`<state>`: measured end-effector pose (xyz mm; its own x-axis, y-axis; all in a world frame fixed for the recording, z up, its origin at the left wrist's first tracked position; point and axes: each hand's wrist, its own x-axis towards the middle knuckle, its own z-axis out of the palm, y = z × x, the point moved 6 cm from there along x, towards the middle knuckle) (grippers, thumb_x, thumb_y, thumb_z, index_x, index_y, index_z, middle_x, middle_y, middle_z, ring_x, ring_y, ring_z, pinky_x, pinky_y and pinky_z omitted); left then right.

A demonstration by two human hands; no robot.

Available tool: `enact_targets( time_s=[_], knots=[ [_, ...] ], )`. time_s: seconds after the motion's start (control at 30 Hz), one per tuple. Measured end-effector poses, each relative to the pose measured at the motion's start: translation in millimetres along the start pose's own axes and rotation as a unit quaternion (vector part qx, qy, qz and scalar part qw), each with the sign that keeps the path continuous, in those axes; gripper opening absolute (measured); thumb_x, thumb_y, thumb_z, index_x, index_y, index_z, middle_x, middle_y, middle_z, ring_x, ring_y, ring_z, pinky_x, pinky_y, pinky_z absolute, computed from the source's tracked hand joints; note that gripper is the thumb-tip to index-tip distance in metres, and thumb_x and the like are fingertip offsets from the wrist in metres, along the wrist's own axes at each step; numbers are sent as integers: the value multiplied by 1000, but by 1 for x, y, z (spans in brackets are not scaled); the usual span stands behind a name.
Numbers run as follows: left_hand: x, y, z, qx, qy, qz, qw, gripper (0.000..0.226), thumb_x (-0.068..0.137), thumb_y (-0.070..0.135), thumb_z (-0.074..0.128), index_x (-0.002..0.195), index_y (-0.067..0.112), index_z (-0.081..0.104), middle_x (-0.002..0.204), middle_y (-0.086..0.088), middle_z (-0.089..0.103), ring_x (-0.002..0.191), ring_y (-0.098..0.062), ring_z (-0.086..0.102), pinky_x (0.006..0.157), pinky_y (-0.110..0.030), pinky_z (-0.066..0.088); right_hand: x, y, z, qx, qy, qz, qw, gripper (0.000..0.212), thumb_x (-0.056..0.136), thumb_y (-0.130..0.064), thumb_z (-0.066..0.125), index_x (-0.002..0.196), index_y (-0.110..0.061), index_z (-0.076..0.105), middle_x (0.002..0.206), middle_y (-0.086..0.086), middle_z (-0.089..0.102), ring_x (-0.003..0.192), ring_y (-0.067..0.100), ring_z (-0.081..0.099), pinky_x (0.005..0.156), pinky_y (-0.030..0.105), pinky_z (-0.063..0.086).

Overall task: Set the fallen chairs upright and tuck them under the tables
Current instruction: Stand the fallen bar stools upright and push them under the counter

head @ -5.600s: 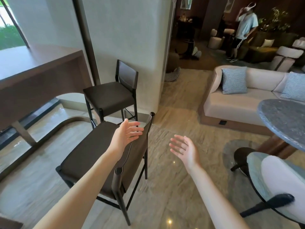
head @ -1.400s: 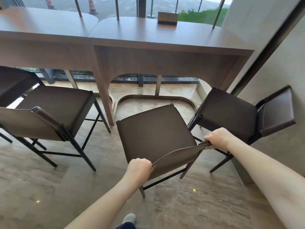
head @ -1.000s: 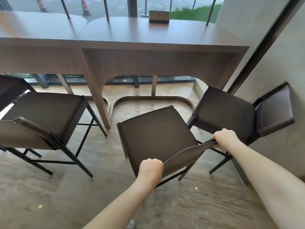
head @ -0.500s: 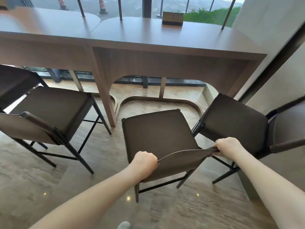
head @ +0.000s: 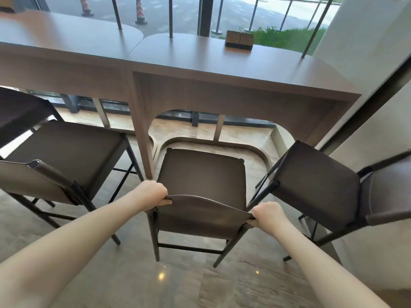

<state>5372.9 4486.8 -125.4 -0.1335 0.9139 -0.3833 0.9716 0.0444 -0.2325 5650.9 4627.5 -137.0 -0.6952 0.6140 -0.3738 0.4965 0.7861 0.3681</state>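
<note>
Since the earlier frames, the middle chair (head: 201, 174) has swung square to the worktop (head: 222, 70). At lower centre, the left hand (head: 153, 193) and right hand (head: 268, 215) each grip an end of its backrest. Its seat front sits just short of the worktop's arch at frame centre, between two neighbouring chairs (head: 66, 150) (head: 315, 185).

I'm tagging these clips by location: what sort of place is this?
Probably a cafe or lobby lounge. A long wooden counter table runs along a full-height window, with matching dark high chairs lined up at it, and the left hand and right hand grip the middle chair.
</note>
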Motion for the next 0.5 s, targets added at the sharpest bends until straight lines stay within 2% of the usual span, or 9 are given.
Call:
enact_targets(
  time_s=[0.17, 0.4, 0.5],
  knots=[
    [5, -19, 8, 8, -4, 12, 1000, 50, 98, 55, 35, 105, 17, 67, 100, -2, 69, 94, -24, 66, 74, -30, 48, 0, -21, -9, 14, -3, 22, 1000, 35, 96, -42, 47, 100, -15, 69, 103, 3, 69, 97, 26, 65, 69, 29, 41],
    [5, -22, 14, 22, 3, 26, 999, 50, 99, 53, 33, 103, 16, 67, 99, -2, 69, 92, -24, 67, 69, -29, 45, -3, -31, -10, 18, -6, 43, 999, 35, 97, -42, 46, 100, -15, 68, 103, 2, 69, 97, 24, 65, 67, 26, 38],
    [6, -23, 17, 24, 14, 27, 999, 51, 99, 54, 34, 102, 16, 68, 96, -1, 69, 90, -24, 67, 68, -27, 44, -3, -31, -10, 36, -11, 64, 997, 34, 96, -42, 47, 100, -15, 68, 103, 0, 69, 97, 23, 65, 68, 26, 41]
  ],
)
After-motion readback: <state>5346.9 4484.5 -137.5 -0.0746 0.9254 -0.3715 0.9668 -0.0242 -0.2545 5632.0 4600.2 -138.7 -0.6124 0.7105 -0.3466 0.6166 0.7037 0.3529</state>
